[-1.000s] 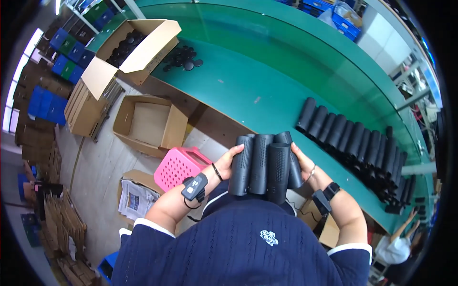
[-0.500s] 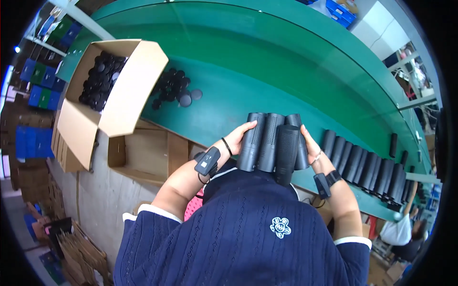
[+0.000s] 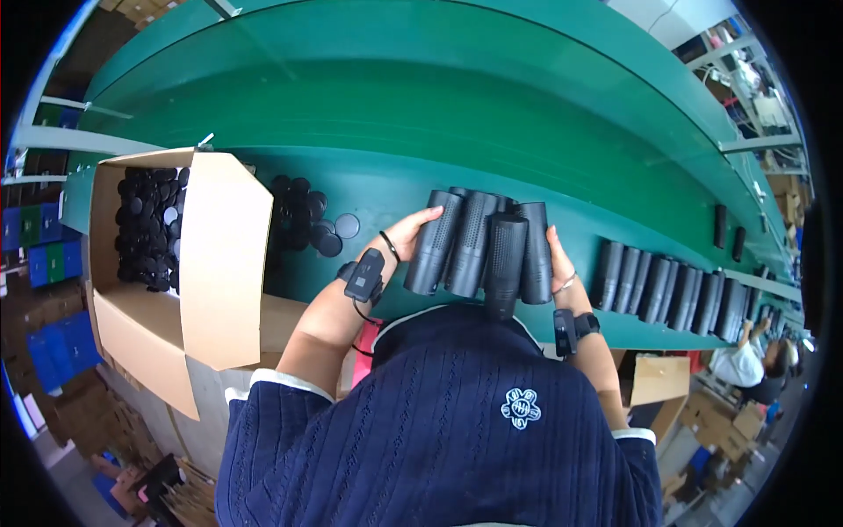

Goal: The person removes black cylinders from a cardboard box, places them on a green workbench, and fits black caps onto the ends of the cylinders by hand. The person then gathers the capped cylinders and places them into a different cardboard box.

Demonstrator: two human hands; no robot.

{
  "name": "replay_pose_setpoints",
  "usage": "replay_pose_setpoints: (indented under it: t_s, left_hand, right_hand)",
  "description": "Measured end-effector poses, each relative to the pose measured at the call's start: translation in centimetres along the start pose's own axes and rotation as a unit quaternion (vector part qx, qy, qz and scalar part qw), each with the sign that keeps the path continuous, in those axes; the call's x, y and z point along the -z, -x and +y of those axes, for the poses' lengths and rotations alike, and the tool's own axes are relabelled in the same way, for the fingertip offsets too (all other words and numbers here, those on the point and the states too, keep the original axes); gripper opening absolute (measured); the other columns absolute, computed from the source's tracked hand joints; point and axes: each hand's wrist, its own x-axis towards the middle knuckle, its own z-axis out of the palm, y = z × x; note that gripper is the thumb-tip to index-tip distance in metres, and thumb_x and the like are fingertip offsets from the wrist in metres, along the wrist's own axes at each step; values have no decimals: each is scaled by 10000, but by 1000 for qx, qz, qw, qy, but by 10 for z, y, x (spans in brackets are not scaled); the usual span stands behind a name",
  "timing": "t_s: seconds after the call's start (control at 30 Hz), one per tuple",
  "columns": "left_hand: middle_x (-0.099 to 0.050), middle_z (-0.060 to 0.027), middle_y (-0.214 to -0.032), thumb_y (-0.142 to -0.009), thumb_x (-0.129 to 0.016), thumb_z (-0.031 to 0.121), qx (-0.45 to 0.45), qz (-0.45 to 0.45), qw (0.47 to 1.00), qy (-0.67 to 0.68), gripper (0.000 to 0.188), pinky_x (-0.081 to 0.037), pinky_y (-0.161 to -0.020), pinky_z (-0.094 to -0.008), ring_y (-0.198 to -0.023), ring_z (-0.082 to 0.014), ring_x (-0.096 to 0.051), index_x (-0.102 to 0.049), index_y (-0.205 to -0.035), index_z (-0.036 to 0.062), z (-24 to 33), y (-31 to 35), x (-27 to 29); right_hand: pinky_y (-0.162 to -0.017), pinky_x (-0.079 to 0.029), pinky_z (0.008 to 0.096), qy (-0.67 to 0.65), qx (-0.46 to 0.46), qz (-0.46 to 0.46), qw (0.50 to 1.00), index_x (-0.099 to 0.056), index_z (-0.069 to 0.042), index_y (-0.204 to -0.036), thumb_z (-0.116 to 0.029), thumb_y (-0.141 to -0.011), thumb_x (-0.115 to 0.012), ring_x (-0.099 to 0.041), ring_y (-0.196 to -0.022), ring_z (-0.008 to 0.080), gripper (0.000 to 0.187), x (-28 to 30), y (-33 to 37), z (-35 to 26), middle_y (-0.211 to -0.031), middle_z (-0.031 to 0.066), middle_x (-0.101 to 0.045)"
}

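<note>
Between my hands, at the green bench's near edge, is a bundle of several black plastic cylinders [image 3: 470, 241] with finely perforated upper parts. My left hand [image 3: 413, 233] grips the bundle's left side, its thumb on the outermost cylinder and its other fingers hidden behind. At the right side my right hand [image 3: 560, 263] presses against the outer cylinder, a fingertip showing beside its upper end. One cylinder [image 3: 505, 263] leans in front of the others, closest to my body. More cylinders may be hidden behind the front ones.
Similar black cylinders [image 3: 659, 290] form a long row on the bench at right. Black round caps [image 3: 303, 211] lie loose at left, beside an open carton [image 3: 224, 255] of more caps. Another person [image 3: 746, 360] works at the far right. Metal posts cross the bench's sides.
The view has turned, so the carton and bench sit differently in it. The bundle of cylinders is still between both hands, slightly farther left in the picture, with more cylinder tops showing behind.
</note>
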Motion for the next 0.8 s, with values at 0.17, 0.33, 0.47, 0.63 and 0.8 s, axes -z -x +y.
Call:
replay_pose_setpoints:
  t_s: [0.17, 0.33, 0.47, 0.63, 0.8]
  left_hand:
    - [-659, -106, -1080, -839, -663, 359, -29, 50, 998, 34, 442, -492, -892, -423, -963, -243, -640, -592, -1151, 55, -7, 6, 31]
    - [-648, -97, -1066, -827, -687, 372, 9, 119, 992, -46, 476, -506, -857, -426, -955, -227, -635, -573, -1168, 59, 1, 12, 25]
    - [-613, -93, -1110, -791, -745, 318, -9, 172, 973, -152, 586, -501, -857, -409, -1000, -216, -605, -499, -1247, 45, 11, 23, -12]
    - [-593, -142, -1136, -696, -834, 245, -157, 305, 885, -314, 773, -480, -891, -383, -1024, -226, -590, -418, -1288, -23, 9, 16, -1]
    - [-553, -248, -1145, -682, -801, 295, -190, 410, 683, -574, 889, -482, -880, -380, -1038, -309, -581, -310, -1337, -52, 3, 11, 45]
  right_hand:
    - [-933, -480, 409, -39, 79, 22, 996, -543, -64, -1239, -588, -876, -508, -610, -1042, 248, 639, 23, -4, 12, -1162, 117, -623]
    - [-960, -447, 406, -49, 61, -9, 997, -439, -73, -1336, -411, -882, -612, -545, -1123, 230, 591, 48, -3, 3, -1254, 80, -553]
    - [-935, -437, 351, 82, 84, 19, 993, -372, -59, -1369, -74, -768, -693, -535, -1078, 200, 681, 34, 10, -15, -1155, 64, -560]
    - [-933, -426, 319, 165, 133, 70, 975, -378, -43, -1356, -67, -756, -709, -533, -1066, 186, 687, 55, 6, -11, -1154, 67, -559]
    - [-962, -412, 313, 211, 228, 123, 943, -373, -36, -1362, -26, -716, -726, -537, -1087, 193, 736, 63, 17, -1, -1194, 75, -551]
